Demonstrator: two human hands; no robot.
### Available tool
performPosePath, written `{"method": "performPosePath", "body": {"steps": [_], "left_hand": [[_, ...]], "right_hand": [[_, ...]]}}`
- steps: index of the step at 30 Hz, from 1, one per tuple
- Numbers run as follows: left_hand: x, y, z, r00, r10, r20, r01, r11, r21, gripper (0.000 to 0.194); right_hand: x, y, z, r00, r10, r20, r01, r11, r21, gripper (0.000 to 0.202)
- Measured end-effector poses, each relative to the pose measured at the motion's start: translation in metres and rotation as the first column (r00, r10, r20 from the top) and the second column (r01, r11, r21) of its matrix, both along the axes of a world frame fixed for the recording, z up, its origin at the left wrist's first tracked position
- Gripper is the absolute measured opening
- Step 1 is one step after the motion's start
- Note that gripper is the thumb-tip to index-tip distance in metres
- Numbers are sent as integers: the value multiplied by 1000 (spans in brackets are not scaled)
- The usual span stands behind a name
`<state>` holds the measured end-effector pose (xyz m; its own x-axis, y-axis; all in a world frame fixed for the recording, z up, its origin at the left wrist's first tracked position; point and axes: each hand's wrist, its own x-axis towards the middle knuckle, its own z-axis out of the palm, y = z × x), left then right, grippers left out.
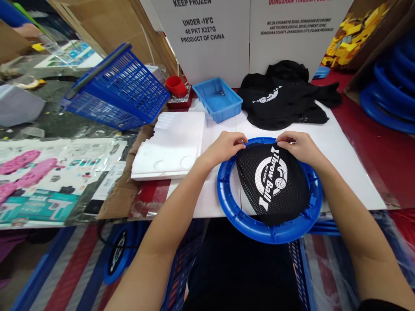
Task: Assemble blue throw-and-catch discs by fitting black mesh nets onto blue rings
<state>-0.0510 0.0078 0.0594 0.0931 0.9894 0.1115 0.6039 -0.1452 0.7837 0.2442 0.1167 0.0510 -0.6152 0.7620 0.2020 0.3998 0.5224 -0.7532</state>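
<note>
A blue plastic ring (227, 196) lies partly over the front edge of the white work surface. Across its opening is a black mesh net (292, 185) printed with "Throw Ball" in white; a gap shows between net and ring on the left. My left hand (228, 147) pinches the net's edge at the ring's far rim. A little to the right, my right hand (300, 147) pinches the same net edge, its fingers closed at the rim. More black mesh nets (288, 99) lie in a loose pile behind the ring.
A blue tray (220, 101), a white foam board (171, 142) and a tilted blue basket (116, 90) stand left and behind. A red cup (177, 86) sits near the tray. Blue rings (389, 95) are stacked at right. A white carton (220, 47) stands at the back.
</note>
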Motion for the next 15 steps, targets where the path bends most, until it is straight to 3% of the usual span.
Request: {"method": "performPosePath", "body": {"steps": [8, 15], "left_hand": [[-8, 5, -2, 984, -40, 171, 57, 993, -99, 16], [-5, 0, 3, 982, -101, 159, 117, 989, -92, 20]], "right_hand": [[1, 0, 2, 1000, -5, 5, 5, 1000, 3, 17], [2, -2, 4, 998, 47, 36, -48, 999, 18, 18]]}}
